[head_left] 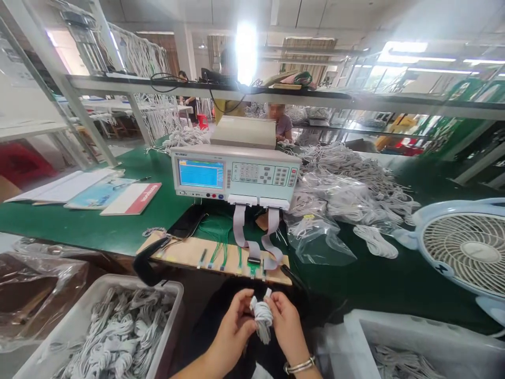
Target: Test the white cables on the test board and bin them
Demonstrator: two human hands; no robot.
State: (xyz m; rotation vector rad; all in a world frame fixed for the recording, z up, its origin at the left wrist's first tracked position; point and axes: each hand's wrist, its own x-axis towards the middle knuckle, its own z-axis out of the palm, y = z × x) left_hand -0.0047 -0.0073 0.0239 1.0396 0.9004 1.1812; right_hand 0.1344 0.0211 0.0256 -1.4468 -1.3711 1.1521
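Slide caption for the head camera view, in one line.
Left hand and right hand hold a coiled cable bundle in front of an instrument with a lit blue screen.

Nothing reads with certainty: the lettering on the front of the tester, the lines on its blue screen and its key labels are too small; the print on the booklet left of the tester is too blurred
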